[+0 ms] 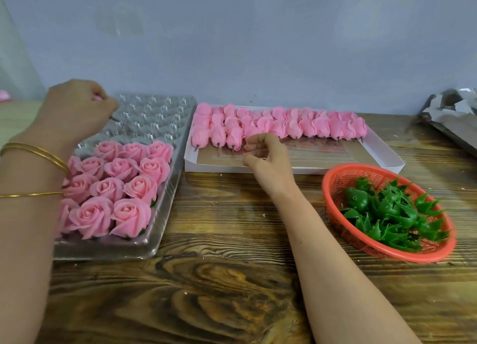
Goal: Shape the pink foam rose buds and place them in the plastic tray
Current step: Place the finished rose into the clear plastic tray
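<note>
A clear plastic tray [144, 122] lies at the left, its near half filled with several shaped pink roses [116, 186]. My left hand [77, 106] hovers over the tray's far left cells with its fingers curled round a pink rose bud [97, 98], of which only a sliver shows. Several unshaped pink foam buds [278, 124] on short stems lie in rows in a white cardboard box [382, 160]. My right hand [265, 158] is just in front of those buds, over the box's near edge, fingers loosely curled and holding nothing.
A red plastic basket [335, 186] of green plastic calyxes [392, 212] sits at the right on the wooden table [232, 279]. Crumpled silver film [454, 111] lies at the far right. A grey wall stands close behind everything.
</note>
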`<state>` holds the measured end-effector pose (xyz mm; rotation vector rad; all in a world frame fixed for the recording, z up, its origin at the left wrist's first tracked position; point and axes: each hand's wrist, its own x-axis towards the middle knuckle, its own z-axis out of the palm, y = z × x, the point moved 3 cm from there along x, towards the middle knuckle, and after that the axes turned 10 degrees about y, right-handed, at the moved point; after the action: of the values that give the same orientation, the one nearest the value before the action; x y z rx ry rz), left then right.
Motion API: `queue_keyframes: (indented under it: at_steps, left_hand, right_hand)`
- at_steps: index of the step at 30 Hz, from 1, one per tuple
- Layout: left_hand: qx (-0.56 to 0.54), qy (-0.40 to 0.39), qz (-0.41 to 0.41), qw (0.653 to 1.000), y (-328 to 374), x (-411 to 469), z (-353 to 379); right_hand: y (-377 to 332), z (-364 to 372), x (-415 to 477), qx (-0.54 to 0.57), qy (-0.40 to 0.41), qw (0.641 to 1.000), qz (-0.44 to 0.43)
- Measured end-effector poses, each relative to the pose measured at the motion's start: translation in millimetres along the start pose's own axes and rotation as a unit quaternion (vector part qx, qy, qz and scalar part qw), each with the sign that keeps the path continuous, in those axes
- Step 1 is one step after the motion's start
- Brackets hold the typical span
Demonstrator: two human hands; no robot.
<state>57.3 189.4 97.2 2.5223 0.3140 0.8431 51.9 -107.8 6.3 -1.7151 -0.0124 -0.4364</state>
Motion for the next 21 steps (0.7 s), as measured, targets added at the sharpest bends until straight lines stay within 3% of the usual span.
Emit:
queue_keyframes:
  at_steps: [6, 10, 21]
  left_hand:
    - [0.13, -0.095, -0.073, 0.984, -69, 27, 9]
    - [0.207, -0.177, -0.05, 0.961, -88, 24, 20]
    - [0.248, -0.286, -0.004, 0.926, -87, 17, 40]
  right_hand:
    - [-1, -1, 0, -0.02, 0.0, 1.0, 0.002]
    - [-1, 0, 0, -0.041, -0.001, 0.999, -0.003]
    - [-3, -1, 0, -0.066, -0.004, 0.998, 0.0]
